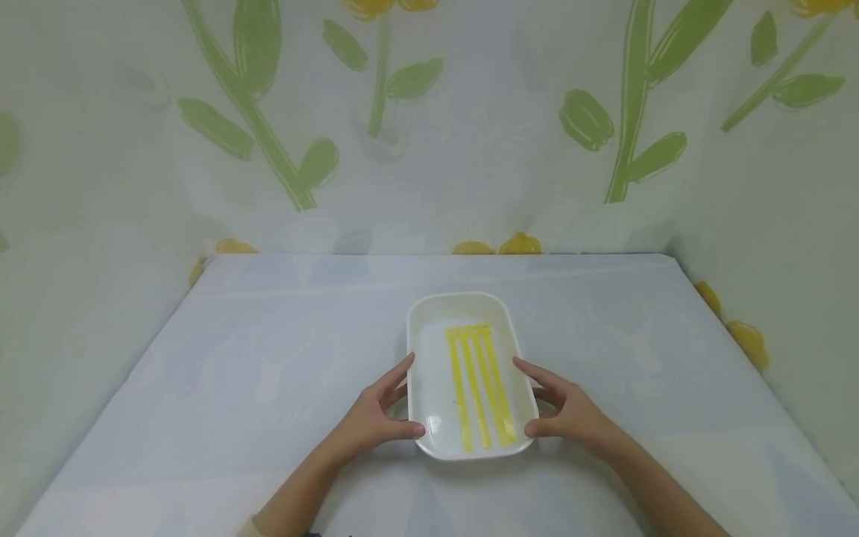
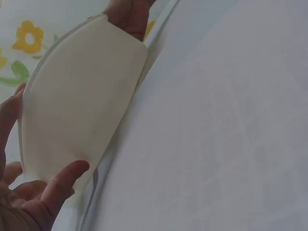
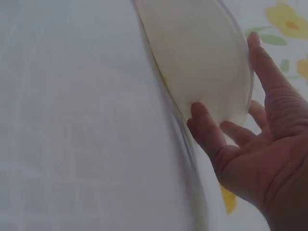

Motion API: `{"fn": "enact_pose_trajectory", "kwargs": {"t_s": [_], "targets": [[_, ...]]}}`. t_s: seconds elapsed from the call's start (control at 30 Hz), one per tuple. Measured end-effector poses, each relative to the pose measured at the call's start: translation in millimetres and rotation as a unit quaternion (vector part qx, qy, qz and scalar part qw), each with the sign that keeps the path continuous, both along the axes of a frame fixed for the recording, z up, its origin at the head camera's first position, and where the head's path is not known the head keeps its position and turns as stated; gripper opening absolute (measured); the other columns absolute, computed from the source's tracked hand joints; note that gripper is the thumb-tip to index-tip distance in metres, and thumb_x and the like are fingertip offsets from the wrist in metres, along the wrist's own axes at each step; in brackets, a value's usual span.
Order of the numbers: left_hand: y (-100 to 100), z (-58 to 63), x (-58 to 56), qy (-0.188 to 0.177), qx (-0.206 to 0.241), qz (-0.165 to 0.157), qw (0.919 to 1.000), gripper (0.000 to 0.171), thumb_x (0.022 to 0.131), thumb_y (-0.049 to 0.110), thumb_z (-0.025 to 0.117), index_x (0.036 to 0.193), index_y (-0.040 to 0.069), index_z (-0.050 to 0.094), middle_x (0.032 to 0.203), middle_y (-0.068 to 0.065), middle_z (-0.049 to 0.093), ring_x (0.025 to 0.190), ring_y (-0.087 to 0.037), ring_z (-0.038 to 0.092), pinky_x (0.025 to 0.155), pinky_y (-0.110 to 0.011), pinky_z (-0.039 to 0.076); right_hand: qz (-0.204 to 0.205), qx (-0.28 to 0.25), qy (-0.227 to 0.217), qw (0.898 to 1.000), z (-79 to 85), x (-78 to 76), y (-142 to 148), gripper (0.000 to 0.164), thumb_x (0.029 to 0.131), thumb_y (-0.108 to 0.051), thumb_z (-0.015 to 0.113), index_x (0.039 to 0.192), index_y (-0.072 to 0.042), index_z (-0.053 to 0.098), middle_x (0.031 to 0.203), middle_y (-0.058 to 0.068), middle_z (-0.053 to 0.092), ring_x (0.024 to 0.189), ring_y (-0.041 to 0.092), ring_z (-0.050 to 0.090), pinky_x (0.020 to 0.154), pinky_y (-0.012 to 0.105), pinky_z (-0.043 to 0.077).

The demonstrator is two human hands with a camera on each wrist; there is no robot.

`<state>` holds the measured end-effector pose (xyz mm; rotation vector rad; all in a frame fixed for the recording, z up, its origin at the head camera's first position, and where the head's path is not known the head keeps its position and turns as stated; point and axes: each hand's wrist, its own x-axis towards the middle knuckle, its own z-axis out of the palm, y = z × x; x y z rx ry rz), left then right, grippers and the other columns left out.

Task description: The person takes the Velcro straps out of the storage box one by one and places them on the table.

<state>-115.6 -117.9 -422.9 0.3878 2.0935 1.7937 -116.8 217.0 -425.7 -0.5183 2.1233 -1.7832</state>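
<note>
A white, round-cornered rectangular tray [image 1: 429, 373] is held between both hands over the table. Yellow strips [image 1: 478, 388] run lengthwise along its inside floor and meet a yellow crossbar at the far end. The left hand [image 1: 376, 414] grips the left side, its thumb near the front corner and its index finger up at the rim. On the opposite side the right hand [image 1: 570, 410] holds it in the same way. In the left wrist view, the tray's pale outer wall [image 2: 86, 96] shows between thumb and fingers. Whether its base touches the table cannot be told.
A pale cloth with faint printing covers the table [image 1: 268, 373]. Behind it and along both sides stand white walls [image 1: 456, 149] with green stems and yellow flowers. The table's far edge meets the back wall.
</note>
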Motion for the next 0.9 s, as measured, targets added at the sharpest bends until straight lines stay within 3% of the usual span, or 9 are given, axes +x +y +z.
{"fn": "enact_pose_trajectory", "kwargs": {"t_s": [0.1, 0.23, 0.37, 0.47, 0.7, 0.8, 0.9], "targets": [[0, 1.0, -0.7, -0.002, -0.001, 0.000, 1.0000, 0.102, 0.068, 0.015, 0.085, 0.151, 0.020, 0.025, 0.156, -0.006, 0.024, 0.136, -0.035, 0.036, 0.102, -0.045, 0.041, 0.019, -0.049, 0.033, 0.998, -7.8, -0.8, 0, 0.086, 0.076, -0.013, 0.079, 0.147, -0.008, 0.031, 0.142, 0.005, 0.040, 0.109, 0.014, 0.056, 0.081, 0.032, 0.055], [-1, 5.5, -2.4, -0.011, -0.005, -0.013, 0.9998, 0.105, 0.067, 0.013, 0.086, 0.151, 0.018, 0.023, 0.157, -0.006, 0.021, 0.137, -0.035, 0.034, 0.095, -0.042, 0.047, 0.058, -0.118, 0.069, 0.989, -16.8, -3.2, -2, 0.083, 0.080, -0.011, 0.075, 0.146, 0.001, 0.026, 0.131, 0.010, 0.046, 0.106, 0.014, 0.057, 0.080, 0.036, 0.056], [-8, 13.5, -5.6, -0.009, -0.003, -0.051, 0.9987, 0.106, 0.068, 0.010, 0.085, 0.152, 0.015, 0.020, 0.158, -0.007, 0.018, 0.137, -0.036, 0.033, 0.087, -0.038, 0.052, 0.068, -0.132, 0.090, 0.985, -21.6, -4.6, -3, 0.082, 0.082, -0.016, 0.074, 0.146, 0.002, 0.026, 0.126, 0.012, 0.049, 0.107, 0.016, 0.057, 0.077, 0.035, 0.056], [-16, 20.8, -9.4, 0.014, -0.011, -0.065, 0.9977, 0.101, 0.070, 0.009, 0.083, 0.151, 0.011, 0.022, 0.156, -0.010, 0.024, 0.137, -0.034, 0.035, 0.086, -0.037, 0.052, 0.068, -0.133, 0.097, 0.984, -23.3, -4.8, -5, 0.081, 0.083, -0.019, 0.074, 0.146, 0.002, 0.027, 0.125, 0.013, 0.049, 0.107, 0.016, 0.056, 0.076, 0.036, 0.057], [-25, 41.1, -25.3, 0.068, -0.127, 0.004, 0.9896, 0.089, 0.072, 0.024, 0.083, 0.147, 0.017, 0.035, 0.138, -0.013, 0.052, 0.125, -0.029, 0.051, 0.087, -0.043, 0.052, 0.072, -0.128, 0.096, 0.985, -23.6, -3.1, -8, 0.082, 0.083, -0.020, 0.074, 0.146, 0.002, 0.026, 0.123, 0.016, 0.049, 0.107, 0.015, 0.057, 0.077, 0.036, 0.056], [-27, 54.8, -37.1, 0.071, -0.135, 0.020, 0.9881, 0.087, 0.072, 0.029, 0.083, 0.146, 0.021, 0.037, 0.138, -0.010, 0.052, 0.124, -0.026, 0.053, 0.089, -0.044, 0.051, 0.068, -0.124, 0.104, 0.984, -22.0, -3.1, -6, 0.081, 0.083, -0.021, 0.073, 0.146, 0.001, 0.026, 0.123, 0.018, 0.049, 0.107, 0.016, 0.057, 0.076, 0.036, 0.057], [-25, 70.0, -49.9, 0.080, -0.126, 0.015, 0.9886, 0.085, 0.074, 0.029, 0.081, 0.146, 0.021, 0.037, 0.140, -0.009, 0.050, 0.123, -0.025, 0.054, 0.093, -0.045, 0.049, 0.061, -0.120, 0.102, 0.986, -20.1, -2.8, -3, 0.081, 0.083, -0.020, 0.073, 0.146, -0.001, 0.027, 0.124, 0.019, 0.050, 0.107, 0.017, 0.058, 0.076, 0.036, 0.057]]}}
